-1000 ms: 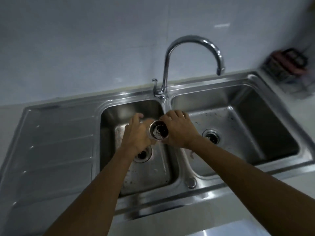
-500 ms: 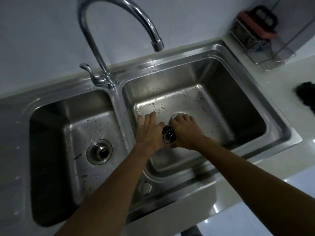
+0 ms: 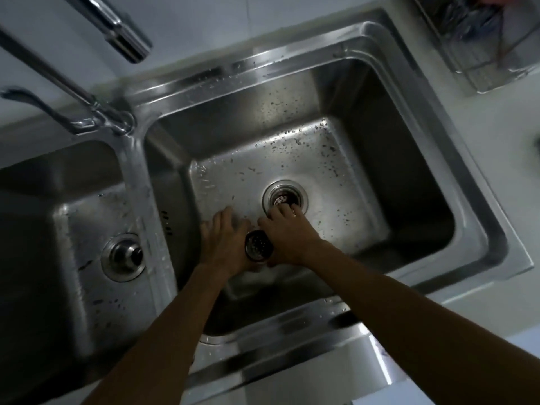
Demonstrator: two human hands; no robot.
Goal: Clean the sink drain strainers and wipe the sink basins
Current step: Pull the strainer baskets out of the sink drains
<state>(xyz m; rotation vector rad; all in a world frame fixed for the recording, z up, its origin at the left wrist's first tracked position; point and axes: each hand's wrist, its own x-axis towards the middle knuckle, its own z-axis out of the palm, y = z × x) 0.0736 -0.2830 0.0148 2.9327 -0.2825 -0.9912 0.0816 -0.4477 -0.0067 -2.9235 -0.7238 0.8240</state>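
A round perforated metal strainer (image 3: 258, 246) is held low inside the right basin (image 3: 365, 159), its holed bottom facing me. My left hand (image 3: 223, 244) presses against its left side with fingers stretched forward. My right hand (image 3: 289, 238) grips its right side, and its fingertips reach the near rim of the right drain opening (image 3: 285, 195), which is uncovered and dark inside. The basin floor is speckled with drops and dark specks. The left basin (image 3: 87, 287) has a stopper sitting in its drain (image 3: 123, 257).
The chrome faucet spout (image 3: 128, 43) hangs over the divider at top left, with its lever (image 3: 32, 102) and base (image 3: 117, 121) behind the basins. A wire rack (image 3: 479, 39) stands on the counter at top right. Pale counter (image 3: 496, 176) runs along the right of the sink.
Both hands carried the strainer from above the left basin across the divider and down into the right basin, ending close to its drain. My view followed to the right and lower.
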